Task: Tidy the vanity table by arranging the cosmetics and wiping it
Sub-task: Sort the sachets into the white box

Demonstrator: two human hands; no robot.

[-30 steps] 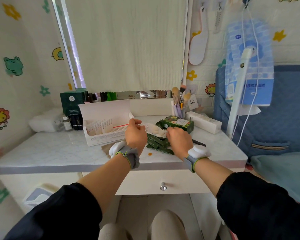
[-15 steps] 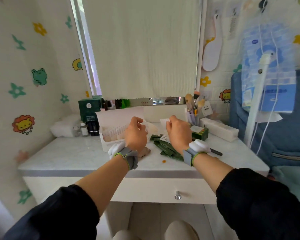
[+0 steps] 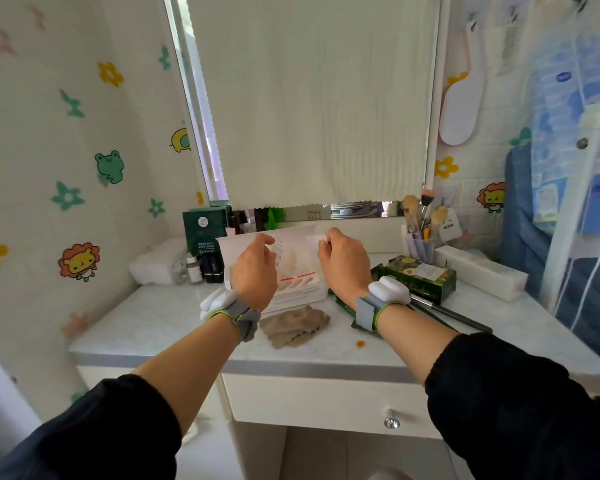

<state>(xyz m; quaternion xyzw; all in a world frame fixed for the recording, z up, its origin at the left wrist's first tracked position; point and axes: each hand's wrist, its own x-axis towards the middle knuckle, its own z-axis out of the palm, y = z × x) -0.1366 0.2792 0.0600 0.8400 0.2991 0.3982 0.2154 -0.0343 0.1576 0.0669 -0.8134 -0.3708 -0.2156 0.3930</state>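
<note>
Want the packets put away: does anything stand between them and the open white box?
Nothing visible does. The left hand and right hand hold packets over the box, its lid up behind. The cloth lies in front of it, clear of the way.

Green box [image 3: 425, 278] partly behind right wristband [image 3: 368, 310]

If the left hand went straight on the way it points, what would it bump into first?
Probably the raised lid of the open white cardboard box, just behind the left hand, which pinches a small clear sachet. Depth is hard to judge.
</note>
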